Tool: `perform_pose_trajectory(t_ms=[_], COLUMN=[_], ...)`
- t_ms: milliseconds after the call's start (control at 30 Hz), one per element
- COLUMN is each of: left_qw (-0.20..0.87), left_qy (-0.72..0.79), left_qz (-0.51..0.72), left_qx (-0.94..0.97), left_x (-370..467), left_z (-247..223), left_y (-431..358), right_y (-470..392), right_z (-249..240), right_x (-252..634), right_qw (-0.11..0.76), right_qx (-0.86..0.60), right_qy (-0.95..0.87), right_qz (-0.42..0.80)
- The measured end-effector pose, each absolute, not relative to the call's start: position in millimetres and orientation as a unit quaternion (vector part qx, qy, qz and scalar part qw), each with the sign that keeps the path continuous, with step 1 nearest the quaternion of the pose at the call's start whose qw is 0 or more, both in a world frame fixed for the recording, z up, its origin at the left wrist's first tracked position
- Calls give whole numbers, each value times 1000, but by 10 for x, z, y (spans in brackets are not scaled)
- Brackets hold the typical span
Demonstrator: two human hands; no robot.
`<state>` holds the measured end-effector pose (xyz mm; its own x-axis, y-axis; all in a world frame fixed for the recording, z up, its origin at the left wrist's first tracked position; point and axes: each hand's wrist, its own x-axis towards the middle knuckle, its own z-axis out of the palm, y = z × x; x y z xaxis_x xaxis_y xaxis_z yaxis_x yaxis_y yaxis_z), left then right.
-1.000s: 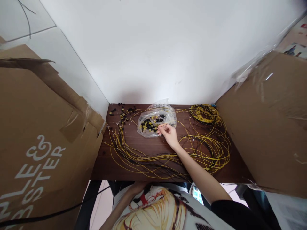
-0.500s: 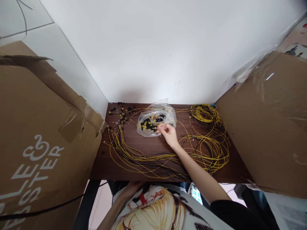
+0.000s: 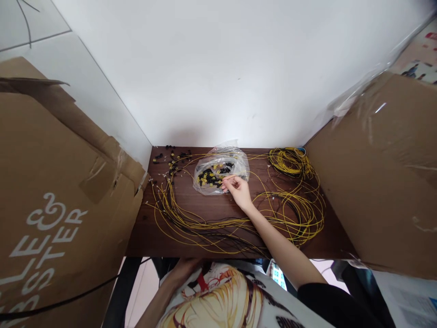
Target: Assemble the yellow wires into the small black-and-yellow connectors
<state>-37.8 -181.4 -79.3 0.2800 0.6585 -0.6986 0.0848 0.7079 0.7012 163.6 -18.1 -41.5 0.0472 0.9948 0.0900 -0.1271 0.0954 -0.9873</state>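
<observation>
My right hand [image 3: 236,187] reaches over the table to the right edge of a clear plastic bag [image 3: 205,188]. Its thumb and fingers are pinched together at the bag's opening; what they hold, if anything, is too small to make out. Inside the bag lie several small black and yellow connector-like pieces [image 3: 210,176]. Bundles of thin yellow and black wires [image 3: 201,224] curve across the table in front of the bag. My left hand [image 3: 190,263] is down at the table's front edge, its fingers hidden under the tabletop.
Loose small black and yellow pieces [image 3: 178,157] are scattered at the back left of the brown table [image 3: 143,241]. A coil of yellow wire [image 3: 290,163] sits at the back right. Cardboard [image 3: 78,182] stands on the left, and more cardboard [image 3: 385,182] on the right. A white wall [image 3: 205,68] rises behind.
The whole view has shifted slightly. My right hand stays pinched at the bag's right edge, and my left hand stays at the table's front edge.
</observation>
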Motion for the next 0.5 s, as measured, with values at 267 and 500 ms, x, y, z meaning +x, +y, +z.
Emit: perform_pose_trajectory(t_ms=[267,500], left_qw=[748,758], left_qy=[514,524], left_qz=[277,278], left_qx=[317,270], left_x=[-472,-625], left_z=[-984,-1086], left_y=[-1911,-2021], right_y=[-186,-178], right_z=[-407,-413], right_x=[1635,1635], right_qw=[567,563], right_qx=[-449,-452], right_qy=[-479,-482], right_qz=[497,497])
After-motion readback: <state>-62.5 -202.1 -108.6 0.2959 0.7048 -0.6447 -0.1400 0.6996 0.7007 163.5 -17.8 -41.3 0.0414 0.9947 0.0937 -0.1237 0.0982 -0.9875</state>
